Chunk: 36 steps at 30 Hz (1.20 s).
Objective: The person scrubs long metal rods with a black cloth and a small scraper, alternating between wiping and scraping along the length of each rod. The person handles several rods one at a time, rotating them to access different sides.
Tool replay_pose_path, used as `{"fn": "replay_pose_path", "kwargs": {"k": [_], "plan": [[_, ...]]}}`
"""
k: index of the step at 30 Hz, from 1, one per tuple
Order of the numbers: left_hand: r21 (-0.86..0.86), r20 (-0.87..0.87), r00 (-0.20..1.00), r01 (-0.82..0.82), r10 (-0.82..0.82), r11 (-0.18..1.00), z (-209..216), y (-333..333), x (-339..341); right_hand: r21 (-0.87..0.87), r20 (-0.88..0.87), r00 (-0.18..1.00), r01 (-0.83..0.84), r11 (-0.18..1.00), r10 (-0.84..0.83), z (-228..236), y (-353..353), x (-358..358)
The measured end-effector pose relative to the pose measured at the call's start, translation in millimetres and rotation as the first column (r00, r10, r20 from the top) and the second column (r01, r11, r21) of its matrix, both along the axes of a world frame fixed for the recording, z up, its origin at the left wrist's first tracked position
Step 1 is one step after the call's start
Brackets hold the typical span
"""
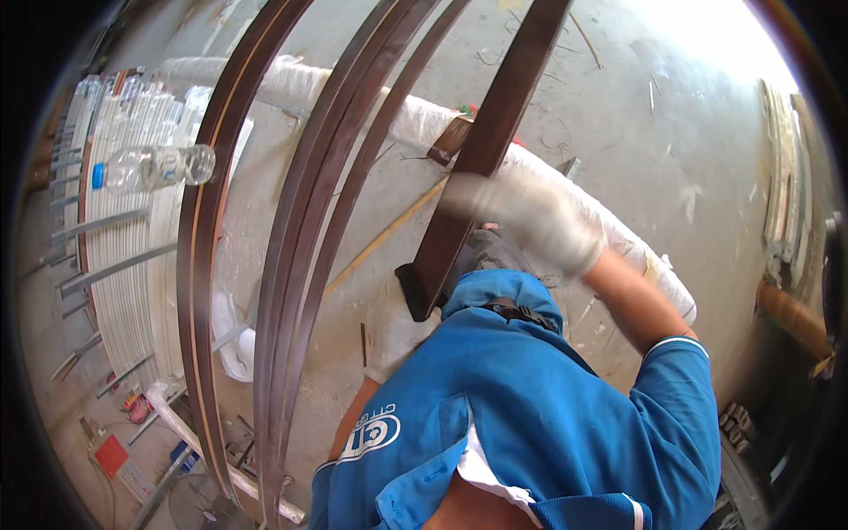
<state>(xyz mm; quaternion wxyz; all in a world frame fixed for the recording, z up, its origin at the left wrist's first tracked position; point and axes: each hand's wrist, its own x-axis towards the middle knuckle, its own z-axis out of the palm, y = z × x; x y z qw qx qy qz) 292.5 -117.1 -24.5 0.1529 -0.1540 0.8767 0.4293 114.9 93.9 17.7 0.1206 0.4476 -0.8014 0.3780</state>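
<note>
A long dark brown plank (495, 115) slopes from the top of the view down toward my waist, with a black piece (415, 293) at its near end. My right hand (539, 221), in a whitish work glove, is over the plank's right side. Its fingers reach onto the brown face, but motion smears them, so their grip is unclear. My left hand (396, 334), also gloved, is beside the plank's near end, low and to the left. That hand's fingers are partly hidden and blurred. A short brown offcut (450, 141) lies behind the plank.
Several long brown strips (305, 203) run along my left, with a clear bottle with a blue cap (152, 168) on the outermost. A long wrapped roll (609, 225) crosses the floor. Stacked white lengths (132, 238) lie far left. A fan (208, 503) stands lower left.
</note>
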Motion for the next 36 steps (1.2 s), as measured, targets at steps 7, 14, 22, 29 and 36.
{"fn": "replay_pose_path", "kwargs": {"k": [7,14,22,29,36], "plan": [[0.243,0.003,0.998,-0.066,0.068,0.968,12.5,1.0,-5.3,0.172,-0.430,0.730,0.643,0.746,-0.531,-40.2,35.7,-106.8],[0.153,-0.004,1.000,0.028,-0.028,0.988,15.7,-3.9,-8.1,0.379,0.022,0.991,0.113,0.919,-0.131,-36.9,-22.1,98.4],[-0.047,-0.326,0.945,-0.003,-0.012,0.999,3.6,-19.1,2.4,-0.235,0.588,0.761,0.487,0.841,-0.276,-16.8,13.5,96.4],[0.504,-0.403,0.824,-0.163,0.398,0.848,55.8,-36.7,29.0,-0.393,0.840,0.542,0.602,0.695,0.006,-6.0,1.6,137.4],[0.353,-0.467,0.857,0.406,-0.217,0.843,93.5,-14.3,27.1,-0.398,0.721,0.665,0.170,0.902,0.193,11.2,-41.5,164.2]]}}
